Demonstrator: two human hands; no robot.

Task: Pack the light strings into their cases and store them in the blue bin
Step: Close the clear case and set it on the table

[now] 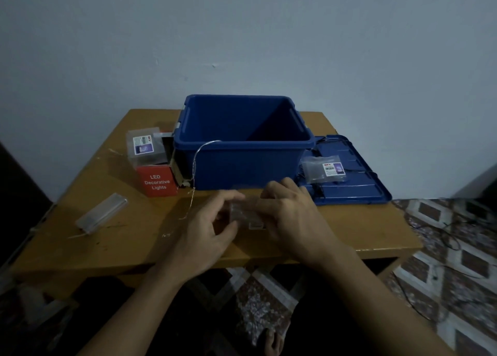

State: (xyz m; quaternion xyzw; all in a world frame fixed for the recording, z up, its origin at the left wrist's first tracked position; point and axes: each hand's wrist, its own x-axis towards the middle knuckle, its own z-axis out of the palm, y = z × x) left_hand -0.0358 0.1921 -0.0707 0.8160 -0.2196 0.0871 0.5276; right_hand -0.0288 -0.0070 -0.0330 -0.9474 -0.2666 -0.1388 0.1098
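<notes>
Over the front of the desk (pixel 121 248), just before the open blue bin (pixel 242 167), the left hand (pixel 212 229) and right hand (pixel 290 216) together grip 1 small clear case (pixel 243 212) in curled fingers, while a thin wire light string (pixel 197 154) arcs from the bin's near rim down beside the red LED box (pixel 157 182).

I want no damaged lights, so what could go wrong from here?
1. The loose wire arches up against the bin and trails toward the left hand; a tug could snag or kink it.
2. Both it and the right hand grip the case in dim light, so wire may get pinched in closing.
3. The spare case lies near the table's left edge and could be knocked off.
</notes>
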